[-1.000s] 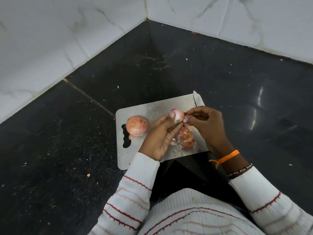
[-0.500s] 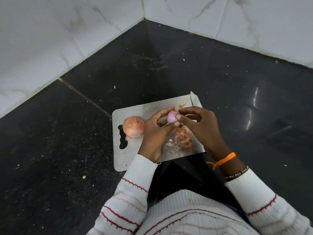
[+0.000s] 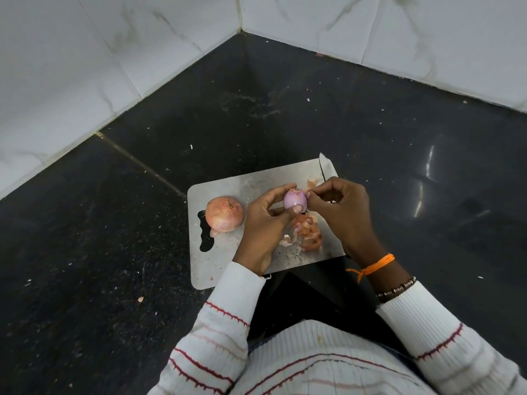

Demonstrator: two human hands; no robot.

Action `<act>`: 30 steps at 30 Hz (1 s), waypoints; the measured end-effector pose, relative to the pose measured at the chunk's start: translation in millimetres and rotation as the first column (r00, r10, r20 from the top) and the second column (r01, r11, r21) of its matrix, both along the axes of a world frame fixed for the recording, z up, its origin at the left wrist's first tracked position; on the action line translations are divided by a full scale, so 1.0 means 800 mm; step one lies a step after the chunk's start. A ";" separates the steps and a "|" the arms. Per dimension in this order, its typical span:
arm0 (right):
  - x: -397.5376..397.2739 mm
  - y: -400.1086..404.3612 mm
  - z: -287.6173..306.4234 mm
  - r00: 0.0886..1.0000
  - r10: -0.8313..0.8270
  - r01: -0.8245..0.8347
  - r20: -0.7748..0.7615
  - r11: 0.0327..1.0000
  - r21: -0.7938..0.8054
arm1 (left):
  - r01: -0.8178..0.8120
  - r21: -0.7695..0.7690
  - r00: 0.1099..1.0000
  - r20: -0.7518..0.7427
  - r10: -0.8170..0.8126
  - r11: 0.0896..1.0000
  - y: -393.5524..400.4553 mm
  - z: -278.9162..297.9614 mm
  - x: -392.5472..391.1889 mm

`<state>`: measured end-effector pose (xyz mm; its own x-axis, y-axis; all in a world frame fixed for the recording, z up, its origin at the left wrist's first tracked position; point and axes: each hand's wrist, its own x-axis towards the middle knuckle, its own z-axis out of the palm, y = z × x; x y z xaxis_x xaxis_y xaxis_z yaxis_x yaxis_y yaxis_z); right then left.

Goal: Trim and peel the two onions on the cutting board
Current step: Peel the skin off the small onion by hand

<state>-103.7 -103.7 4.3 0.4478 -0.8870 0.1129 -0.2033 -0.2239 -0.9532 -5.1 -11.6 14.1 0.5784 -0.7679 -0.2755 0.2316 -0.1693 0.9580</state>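
Peeled onion (image 3: 295, 200): pale purple, held above the cutting board (image 3: 256, 183), gripped between thumb and fingers of my left hand (image 3: 263, 223). My right hand (image 3: 342, 212): fingers pinching at the onion's 3 o'clock side. Unpeeled onion (image 3: 224, 213): on the board at 9 o'clock from my left hand, just beside the handle slot (image 3: 204, 232). Peel scraps (image 3: 309, 232): heaped on the board under my hands. Knife (image 3: 325, 166): tip shows at the board's 1 o'clock corner, the rest hidden behind my right hand. Black counter (image 3: 114, 223); white tiled walls (image 3: 71, 67).
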 end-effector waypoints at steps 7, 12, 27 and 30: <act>-0.003 -0.008 -0.009 0.999 -0.016 0.018 -0.038 0.999 0.036 | 0.076 0.006 0.997 0.011 -0.076 0.997 0.001 0.003 0.007; -0.001 -0.011 -0.011 0.999 -0.009 0.012 -0.041 0.996 0.086 | 0.086 -0.073 0.989 -0.116 -0.094 0.994 0.006 0.006 0.006; 0.001 -0.005 -0.002 0.996 -0.015 -0.002 0.085 0.982 0.190 | -0.065 -0.054 0.992 -0.109 0.059 0.996 0.006 0.006 0.003; 0.001 -0.002 -0.003 0.996 0.082 -0.087 0.034 0.971 0.221 | -0.073 -0.035 0.993 -0.093 0.069 0.997 0.004 0.004 0.002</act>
<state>-102.8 -105.4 2.1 0.5218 -0.8501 -0.0708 -0.1684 -0.0214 -0.9855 -3.2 -8.1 17.4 0.6052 -0.7370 -0.3009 0.3291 -0.1125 0.9376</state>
